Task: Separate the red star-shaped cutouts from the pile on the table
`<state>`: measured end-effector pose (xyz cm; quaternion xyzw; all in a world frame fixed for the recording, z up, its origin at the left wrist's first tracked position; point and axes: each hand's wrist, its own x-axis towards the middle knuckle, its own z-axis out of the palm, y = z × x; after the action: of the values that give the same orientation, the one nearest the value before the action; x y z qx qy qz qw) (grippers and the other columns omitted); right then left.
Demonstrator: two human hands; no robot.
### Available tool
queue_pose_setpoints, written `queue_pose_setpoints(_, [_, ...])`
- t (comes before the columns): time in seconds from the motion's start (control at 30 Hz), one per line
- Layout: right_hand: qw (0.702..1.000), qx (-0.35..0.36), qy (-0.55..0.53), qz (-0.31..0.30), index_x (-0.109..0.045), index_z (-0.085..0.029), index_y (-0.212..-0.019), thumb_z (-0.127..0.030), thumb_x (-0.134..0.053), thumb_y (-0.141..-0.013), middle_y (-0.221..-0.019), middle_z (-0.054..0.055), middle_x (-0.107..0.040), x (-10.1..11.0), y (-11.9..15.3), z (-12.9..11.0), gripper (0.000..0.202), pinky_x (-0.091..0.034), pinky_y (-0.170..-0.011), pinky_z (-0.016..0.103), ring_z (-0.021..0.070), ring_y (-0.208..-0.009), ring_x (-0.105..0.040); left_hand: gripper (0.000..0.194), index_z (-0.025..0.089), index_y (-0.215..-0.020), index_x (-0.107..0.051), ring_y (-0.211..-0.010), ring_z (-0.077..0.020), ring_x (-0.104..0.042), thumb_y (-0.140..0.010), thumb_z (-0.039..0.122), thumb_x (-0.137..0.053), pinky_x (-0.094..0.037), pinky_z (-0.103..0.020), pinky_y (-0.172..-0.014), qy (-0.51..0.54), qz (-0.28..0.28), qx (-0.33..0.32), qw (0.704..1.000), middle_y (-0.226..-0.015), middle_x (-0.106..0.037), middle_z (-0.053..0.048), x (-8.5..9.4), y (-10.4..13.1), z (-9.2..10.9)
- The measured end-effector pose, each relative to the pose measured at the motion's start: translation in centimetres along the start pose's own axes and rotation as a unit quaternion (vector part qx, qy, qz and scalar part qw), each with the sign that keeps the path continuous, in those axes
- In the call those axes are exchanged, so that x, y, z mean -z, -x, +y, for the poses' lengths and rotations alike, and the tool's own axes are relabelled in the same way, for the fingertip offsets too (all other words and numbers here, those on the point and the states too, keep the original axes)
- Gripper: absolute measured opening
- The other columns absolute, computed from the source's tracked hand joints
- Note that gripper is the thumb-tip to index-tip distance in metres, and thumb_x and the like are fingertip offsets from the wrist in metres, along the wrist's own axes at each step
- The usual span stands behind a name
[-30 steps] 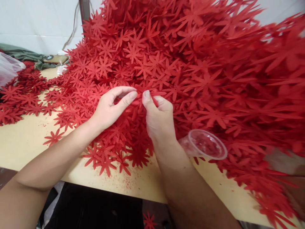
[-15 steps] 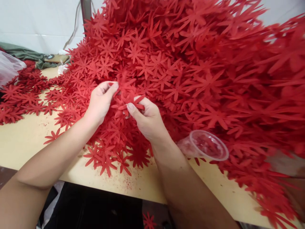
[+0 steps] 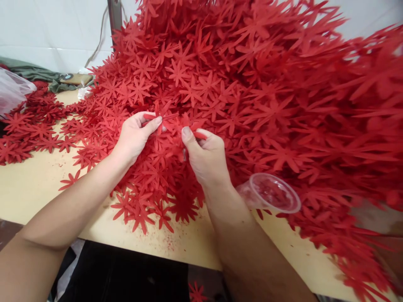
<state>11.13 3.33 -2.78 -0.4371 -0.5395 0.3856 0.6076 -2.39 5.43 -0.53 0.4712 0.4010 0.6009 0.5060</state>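
My left hand (image 3: 137, 132) pinches a red flower-shaped piece (image 3: 163, 115) with long narrow petals between thumb and fingertips. To its right, my right hand (image 3: 206, 153) is closed, thumb pressed on another red petalled piece (image 3: 198, 128). A small pale bit shows under that thumb, too small to name. Both hands hover in front of a large heap of red petalled pieces (image 3: 214, 92), the two held pieces close together. Where one held piece ends against the heap is hard to make out.
A clear plastic cup (image 3: 283, 205) with red bits inside lies tilted right of my right forearm. A smaller red pile (image 3: 34, 130) and a plastic bag (image 3: 14, 90) are at the left. One red piece (image 3: 197, 291) lies below the table edge (image 3: 151, 251).
My right hand has moved right and slightly up, away from my left hand. My left hand has shifted slightly right. The two pieces are now farther apart.
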Motion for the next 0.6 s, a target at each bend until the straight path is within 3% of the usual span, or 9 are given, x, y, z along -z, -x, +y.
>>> queue_pose_setpoints(0.1, [0.999,0.007,-0.016,0.037,-0.040,-0.019,-0.051,-0.061,-0.066,-0.066,-0.047,-0.007,-0.032,0.00,-0.13,0.23,0.051,-0.027,-0.042,0.020,0.0038,-0.045,-0.029,0.021,0.014,-0.062,-0.051,-0.046,-0.0019,-0.048,-0.080,0.006,-0.059,-0.041,-0.014,-0.056,-0.033,-0.013,-0.002,0.999,-0.049,-0.056,0.007,-0.37,0.37,0.36])
queue_pose_setpoints(0.23, [0.997,0.058,-0.050,0.019,-0.052,-0.020,-0.063,-0.052,-0.067,-0.071,-0.059,-0.005,-0.048,0.08,-0.14,0.41,0.037,-0.044,-0.055,0.021,0.0054,-0.055,-0.046,0.022,0.014,-0.062,-0.050,-0.042,-0.0020,-0.042,-0.079,0.002,-0.058,-0.035,-0.015,-0.049,-0.079,-0.019,0.017,0.997,-0.044,-0.050,0.008,-0.84,0.74,0.34])
queue_pose_setpoints(0.33, [0.996,0.076,-0.055,-0.005,-0.061,-0.024,-0.083,-0.046,-0.067,-0.074,-0.079,-0.003,-0.062,0.22,-0.14,0.53,0.024,-0.051,-0.074,0.026,0.0096,-0.073,-0.059,0.027,0.015,-0.057,-0.048,-0.040,-0.0026,-0.038,-0.080,0.012,-0.061,-0.030,-0.018,-0.045,-0.117,-0.025,0.030,0.992,-0.042,-0.047,0.008,-0.84,0.74,0.09])
queue_pose_setpoints(0.43, [0.996,0.069,-0.049,-0.011,-0.063,-0.026,-0.097,-0.045,-0.071,-0.071,-0.096,0.000,-0.066,0.24,-0.14,0.56,0.033,-0.051,-0.086,0.030,0.0130,-0.088,-0.063,0.035,0.016,-0.053,-0.043,-0.040,-0.0028,-0.035,-0.080,0.023,-0.064,-0.028,-0.020,-0.044,-0.141,-0.024,0.015,0.990,-0.043,-0.043,0.008,-0.64,0.72,-0.08])
queue_pose_setpoints(0.6, [0.997,0.040,-0.038,-0.056,-0.065,-0.021,-0.084,-0.046,-0.073,-0.066,-0.078,-0.002,-0.064,0.07,0.00,0.25,0.032,-0.052,-0.072,0.026,0.0094,-0.071,-0.059,0.037,0.016,-0.054,-0.042,-0.043,-0.0027,-0.034,-0.081,0.030,-0.063,-0.027,-0.019,-0.045,-0.132,-0.052,-0.003,0.990,-0.047,-0.041,0.007,-0.54,0.91,-0.07])
